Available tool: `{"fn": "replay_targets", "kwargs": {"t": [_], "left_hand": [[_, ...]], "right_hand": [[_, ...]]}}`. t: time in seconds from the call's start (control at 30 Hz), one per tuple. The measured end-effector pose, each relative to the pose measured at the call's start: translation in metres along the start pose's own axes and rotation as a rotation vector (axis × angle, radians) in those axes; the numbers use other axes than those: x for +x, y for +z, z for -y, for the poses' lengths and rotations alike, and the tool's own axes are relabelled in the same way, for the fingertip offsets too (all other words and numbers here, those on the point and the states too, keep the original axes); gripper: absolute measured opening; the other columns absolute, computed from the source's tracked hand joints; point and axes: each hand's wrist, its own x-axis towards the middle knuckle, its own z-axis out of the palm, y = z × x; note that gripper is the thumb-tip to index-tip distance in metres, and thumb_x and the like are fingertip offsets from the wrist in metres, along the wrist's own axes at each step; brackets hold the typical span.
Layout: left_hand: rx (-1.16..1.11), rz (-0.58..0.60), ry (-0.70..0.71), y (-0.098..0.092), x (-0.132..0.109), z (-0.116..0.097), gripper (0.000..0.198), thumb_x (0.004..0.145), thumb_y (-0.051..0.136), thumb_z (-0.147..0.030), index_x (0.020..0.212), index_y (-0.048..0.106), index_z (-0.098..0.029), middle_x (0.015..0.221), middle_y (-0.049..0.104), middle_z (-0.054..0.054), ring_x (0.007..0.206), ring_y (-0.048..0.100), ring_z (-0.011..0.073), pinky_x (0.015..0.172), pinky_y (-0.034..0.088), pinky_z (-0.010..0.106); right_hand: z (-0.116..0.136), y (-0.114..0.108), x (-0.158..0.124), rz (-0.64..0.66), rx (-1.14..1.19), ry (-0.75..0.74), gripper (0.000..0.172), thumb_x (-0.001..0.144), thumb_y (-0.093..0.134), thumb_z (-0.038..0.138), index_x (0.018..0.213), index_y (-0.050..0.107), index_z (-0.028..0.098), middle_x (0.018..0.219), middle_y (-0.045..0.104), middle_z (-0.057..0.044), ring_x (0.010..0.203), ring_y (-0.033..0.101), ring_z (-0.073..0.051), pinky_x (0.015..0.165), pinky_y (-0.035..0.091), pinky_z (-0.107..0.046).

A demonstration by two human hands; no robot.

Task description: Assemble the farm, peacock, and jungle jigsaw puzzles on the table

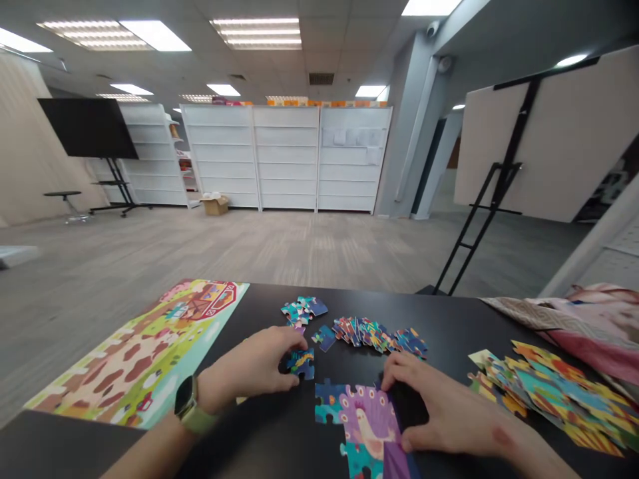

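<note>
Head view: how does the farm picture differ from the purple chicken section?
The farm picture is a large, straight-edged rectangle; the chicken section is small with knobbed edges. The farm picture is green, brown and red; the chicken section purple and teal. No hand touches the farm picture; the right hand touches the chicken section. Both lie flat on the black table.

Table (449, 313): smooth dark top, is showing a low sheen.
Puzzle pieces (379, 332), mid-table: printed card, are giving off a satin gloss.
Picture board (144, 352), table's left end: printed card, is lying smooth.
Cloth (589, 326), table's right edge: matt woven fabric, is folding softly.
Watch strap (200, 419), over table's near edge: is looking matt, rubbery.
Floor (299, 246), beyond table: matt carpet, is looking coarse.
</note>
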Motion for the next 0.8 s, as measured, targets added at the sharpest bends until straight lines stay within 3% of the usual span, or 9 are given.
{"fn": "replay_targets", "kwargs": {"t": [0.1, 0.27, 0.57, 0.8], "left_hand": [[-0.043, -0.038, 0.084, 0.009, 0.007, -0.001, 0.038, 0.080, 0.080, -0.023, 0.116, 0.067, -0.026, 0.119, 0.068, 0.003, 0.111, 0.062, 0.0253, 0.096, 0.045, 0.033], [-0.081, -0.013, 0.221, 0.024, 0.016, -0.001, 0.031, 0.085, 0.082, -0.028, 0.113, 0.070, -0.024, 0.113, 0.071, 0.003, 0.107, 0.065, 0.0240, 0.093, 0.047, 0.031], [-0.106, 0.020, 0.222, 0.028, 0.017, 0.001, 0.023, 0.088, 0.078, -0.034, 0.110, 0.077, -0.026, 0.121, 0.067, 0.005, 0.110, 0.065, 0.0241, 0.097, 0.048, 0.032], [-0.125, 0.001, 0.262, 0.031, 0.019, 0.005, 0.020, 0.092, 0.072, -0.020, 0.110, 0.077, -0.027, 0.121, 0.066, 0.004, 0.111, 0.063, 0.0210, 0.099, 0.046, 0.030]], "right_hand": [[0.004, 0.002, -0.001, 0.012, 0.013, 0.000, 0.053, 0.062, 0.086, 0.032, 0.109, 0.063, 0.025, 0.125, 0.055, -0.004, 0.118, 0.054, -0.028, 0.103, 0.042, -0.037], [0.009, 0.004, -0.001, 0.005, 0.013, -0.006, 0.051, 0.062, 0.085, 0.032, 0.108, 0.064, 0.024, 0.123, 0.055, -0.004, 0.117, 0.053, -0.028, 0.102, 0.042, -0.038], [0.010, 0.002, -0.001, 0.002, 0.018, 0.007, 0.052, 0.061, 0.087, 0.031, 0.107, 0.064, 0.023, 0.122, 0.056, -0.004, 0.116, 0.054, -0.028, 0.101, 0.043, -0.039], [0.010, 0.003, -0.001, 0.005, 0.021, 0.009, 0.054, 0.061, 0.088, 0.033, 0.108, 0.065, 0.023, 0.123, 0.056, -0.004, 0.117, 0.054, -0.028, 0.102, 0.042, -0.039]]}}
